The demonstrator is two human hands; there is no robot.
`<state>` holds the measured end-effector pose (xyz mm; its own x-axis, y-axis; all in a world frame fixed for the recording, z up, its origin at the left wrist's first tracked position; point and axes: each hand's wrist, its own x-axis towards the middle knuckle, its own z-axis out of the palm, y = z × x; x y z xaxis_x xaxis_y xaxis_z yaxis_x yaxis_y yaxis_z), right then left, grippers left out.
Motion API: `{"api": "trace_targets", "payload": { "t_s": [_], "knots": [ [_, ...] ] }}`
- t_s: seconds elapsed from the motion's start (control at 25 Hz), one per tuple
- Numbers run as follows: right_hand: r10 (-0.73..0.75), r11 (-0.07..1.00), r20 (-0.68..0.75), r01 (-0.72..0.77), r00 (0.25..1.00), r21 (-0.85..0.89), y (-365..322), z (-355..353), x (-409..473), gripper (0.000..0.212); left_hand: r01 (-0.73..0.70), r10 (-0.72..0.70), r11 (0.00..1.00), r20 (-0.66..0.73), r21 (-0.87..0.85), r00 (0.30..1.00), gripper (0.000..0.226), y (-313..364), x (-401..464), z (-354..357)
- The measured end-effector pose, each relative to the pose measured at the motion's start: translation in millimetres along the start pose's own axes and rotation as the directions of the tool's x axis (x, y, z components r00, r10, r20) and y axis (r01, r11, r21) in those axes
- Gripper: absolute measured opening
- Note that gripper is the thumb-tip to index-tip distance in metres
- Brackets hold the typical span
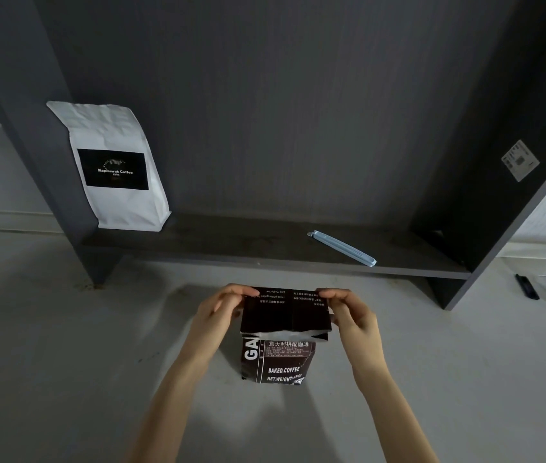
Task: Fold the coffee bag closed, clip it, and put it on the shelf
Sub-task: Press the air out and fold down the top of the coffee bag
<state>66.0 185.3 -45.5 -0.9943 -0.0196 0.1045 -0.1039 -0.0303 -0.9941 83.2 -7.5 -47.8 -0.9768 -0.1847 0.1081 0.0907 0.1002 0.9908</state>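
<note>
A dark brown coffee bag with white print stands upright on the pale table, its top part folded over towards me. My left hand pinches the fold's left corner and my right hand pinches its right corner. A long pale blue bag clip lies flat on the dark shelf board behind the bag, to the right, untouched.
A white coffee bag with a black label leans at the shelf's left end against the side panel. The shelf's right wall carries a sticker. A black pen lies on the table at far right.
</note>
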Motion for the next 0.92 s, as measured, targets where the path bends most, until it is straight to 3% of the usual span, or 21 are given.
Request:
{"api": "trace_targets", "payload": {
  "t_s": [0.12, 0.32, 0.52, 0.76, 0.92],
  "knots": [
    [-0.023, 0.999, 0.062, 0.025, 0.998, -0.026, 1.3, 2.9, -1.1, 0.019, -0.029, 0.029, 1.000, 0.093, 0.004, 0.995, 0.022, 0.3, -1.4, 4.3],
    [0.051, 0.999, 0.050, -0.051, 0.997, -0.006, 21.2, -0.1, 1.7, 0.031, 0.047, -0.036, 0.996, 0.141, -0.072, 0.989, 0.043, -11.9, -4.0, 5.4],
    [0.112, 0.994, 0.094, -0.112, 0.989, -0.004, 35.4, -4.1, 0.6, 0.025, 0.143, -0.133, 0.989, 0.180, -0.040, 0.975, 0.027, -23.3, -5.5, 5.1],
    [0.128, 0.974, 0.004, -0.125, 0.992, -0.186, 42.6, -4.3, 0.3, 0.013, 0.130, -0.132, 0.991, 0.082, 0.034, 0.988, 0.023, -39.0, -3.4, 2.1],
    [0.138, 0.963, -0.030, -0.141, 0.990, -0.228, 45.4, -6.1, 0.6, 0.011, 0.162, -0.161, 0.986, 0.026, -0.041, 0.987, 0.019, -44.7, -6.6, 4.1]
  ]
}}
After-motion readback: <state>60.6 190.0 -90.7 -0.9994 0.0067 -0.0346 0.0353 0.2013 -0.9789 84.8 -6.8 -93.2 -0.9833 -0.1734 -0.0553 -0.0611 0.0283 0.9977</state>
